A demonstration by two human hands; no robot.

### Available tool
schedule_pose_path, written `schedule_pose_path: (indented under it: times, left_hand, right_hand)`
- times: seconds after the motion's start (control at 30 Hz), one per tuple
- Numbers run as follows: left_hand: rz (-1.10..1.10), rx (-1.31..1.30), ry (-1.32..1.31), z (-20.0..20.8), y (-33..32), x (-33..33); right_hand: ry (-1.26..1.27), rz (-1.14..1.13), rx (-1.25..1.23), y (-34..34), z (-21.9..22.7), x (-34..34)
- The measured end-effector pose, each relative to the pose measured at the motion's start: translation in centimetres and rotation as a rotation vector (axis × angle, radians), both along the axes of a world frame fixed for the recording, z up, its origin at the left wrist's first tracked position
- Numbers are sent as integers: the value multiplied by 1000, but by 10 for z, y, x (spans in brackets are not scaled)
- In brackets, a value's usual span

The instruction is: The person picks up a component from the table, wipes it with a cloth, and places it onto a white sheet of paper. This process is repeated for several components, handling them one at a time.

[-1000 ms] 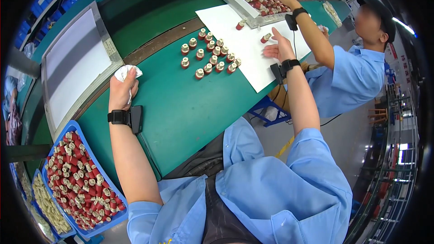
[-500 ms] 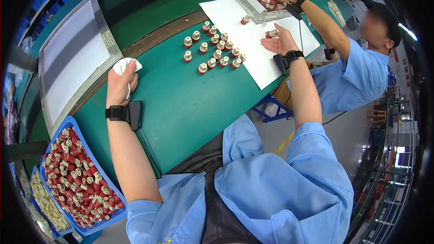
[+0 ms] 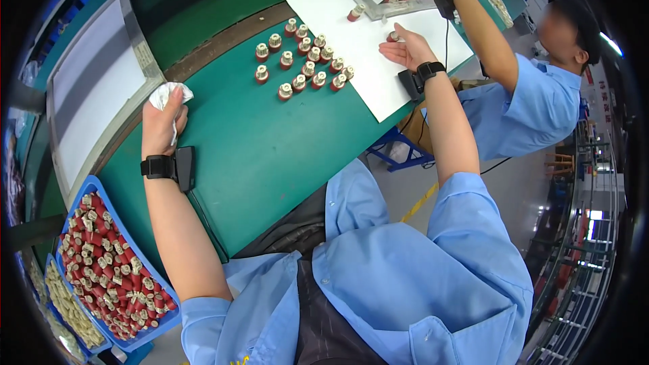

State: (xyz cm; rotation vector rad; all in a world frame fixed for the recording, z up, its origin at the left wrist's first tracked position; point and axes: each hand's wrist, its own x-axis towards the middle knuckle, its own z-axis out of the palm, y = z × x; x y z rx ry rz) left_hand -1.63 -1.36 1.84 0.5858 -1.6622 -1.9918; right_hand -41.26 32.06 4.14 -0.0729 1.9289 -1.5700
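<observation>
My left hand (image 3: pixel 162 120) is closed around a crumpled white cloth (image 3: pixel 170 96), which shows above and below the fingers. It rests by the green table's far-left edge. My right hand (image 3: pixel 411 51) is over a white sheet of paper (image 3: pixel 351 47), fingers stretched and thumb apart. Right at that thumb stands a small red-and-silver cylindrical part (image 3: pixel 393 36), partly hidden by the hand; no grip on it shows. One more such part (image 3: pixel 355 12) stands on the sheet. Between my hands, several of these parts (image 3: pixel 286 60) stand upright in a loose cluster, silver ends up.
A blue bin (image 3: pixel 165 328) full of the same parts sits at left. Behind it is a bin of pale pieces (image 3: pixel 67 304). A metal-framed white panel (image 3: pixel 101 88) lies beyond my left hand. A co-worker's arm (image 3: pixel 483 34) reaches over a parts-filled tray (image 3: pixel 405 7) at right.
The whole view has shifted slightly, so most things appear higher and farther left. The co-worker's hand has moved farther over the tray. My two hands keep the same poses.
</observation>
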Motion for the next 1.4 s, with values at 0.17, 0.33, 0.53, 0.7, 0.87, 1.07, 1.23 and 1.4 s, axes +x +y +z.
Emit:
schedule_pose_path:
  times: [0.17,0.33,0.53,0.7,0.87,1.07,1.23,1.4]
  left_hand:
    - [8,1,16,2,2,-1]
    - [-10,23,12,5,2,2]
    - [18,58,17,3,0,1]
    - [-10,73,42,2,-1,2]
    - [-32,82,38,2,-4,4]
    - [-20,88,34,-1,-3,2]
    - [-43,77,34,0,-7,2]
    - [-23,85,30,0,-6,7]
  right_hand:
    - [183,82,61,-8,17,32]
    - [547,333,-85,-43,52,113]
    - [1006,732,238,-97,91,155]
    - [1457,1020,299,-130,82,170]
    - [1634,1201,477,-147,66,178]
    - [1603,1200,509,-146,57,175]
    - [1573,1060,242,-137,76,160]
    - [1244,547,209,-111,93,97]
